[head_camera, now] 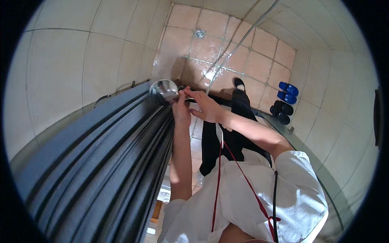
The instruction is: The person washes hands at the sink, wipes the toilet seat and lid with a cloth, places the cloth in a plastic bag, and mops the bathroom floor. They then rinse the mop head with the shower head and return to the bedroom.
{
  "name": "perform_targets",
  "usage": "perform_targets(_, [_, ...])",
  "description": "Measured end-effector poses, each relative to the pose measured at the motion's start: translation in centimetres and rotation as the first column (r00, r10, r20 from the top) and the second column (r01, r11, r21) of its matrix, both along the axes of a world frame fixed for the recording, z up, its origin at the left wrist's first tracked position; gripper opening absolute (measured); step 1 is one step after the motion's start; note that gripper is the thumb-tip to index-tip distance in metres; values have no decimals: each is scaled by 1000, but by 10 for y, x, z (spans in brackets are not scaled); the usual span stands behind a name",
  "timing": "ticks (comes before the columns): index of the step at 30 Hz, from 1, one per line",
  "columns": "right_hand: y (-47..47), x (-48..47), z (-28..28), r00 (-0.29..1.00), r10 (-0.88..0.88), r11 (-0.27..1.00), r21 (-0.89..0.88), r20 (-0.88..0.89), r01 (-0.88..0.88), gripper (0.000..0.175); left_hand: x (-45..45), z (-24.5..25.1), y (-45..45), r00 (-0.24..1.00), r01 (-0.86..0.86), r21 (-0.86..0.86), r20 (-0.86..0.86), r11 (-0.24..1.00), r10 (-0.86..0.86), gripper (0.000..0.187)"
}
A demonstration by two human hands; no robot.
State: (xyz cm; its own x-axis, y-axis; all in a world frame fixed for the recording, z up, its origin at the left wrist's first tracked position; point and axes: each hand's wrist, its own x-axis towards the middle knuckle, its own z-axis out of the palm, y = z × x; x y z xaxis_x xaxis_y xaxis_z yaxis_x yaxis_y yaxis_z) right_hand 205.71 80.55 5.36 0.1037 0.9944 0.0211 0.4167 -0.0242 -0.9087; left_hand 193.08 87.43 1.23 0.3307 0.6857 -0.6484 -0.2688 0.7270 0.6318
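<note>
A round chrome shower head (164, 90), blurred, faces the left wall and far floor. My left hand (181, 113) is closed around its handle (191, 99), with the thumb up near the head. My right hand (206, 105) reaches over from the right, thumb and forefinger apart on either side of the handle. Its fingertips are close to my left thumb; whether they touch the handle is hard to tell. A grey hose (232, 54) runs down from the top edge towards my hands. Faint spray seems to blur the area beyond the head.
A grey pleated curtain (100, 158) hangs close along my left arm. Ahead, the tiled floor (206, 48) is wet, with a drain (199, 33). Blue slippers (288, 92) and black slippers (281, 111) sit by the right wall. A glass panel edge (282, 127) runs at my right.
</note>
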Motion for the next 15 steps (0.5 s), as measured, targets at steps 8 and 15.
perform_targets(8, [-22,79,-227,804,586,781,-332,99,-528,55,-16,-85,68,967,-250,168,-11,954,256,15])
perform_targets(15, [51,116,-509,354,828,554,-533,436,-640,59,7,-240,94,905,-412,101,159,906,394,15])
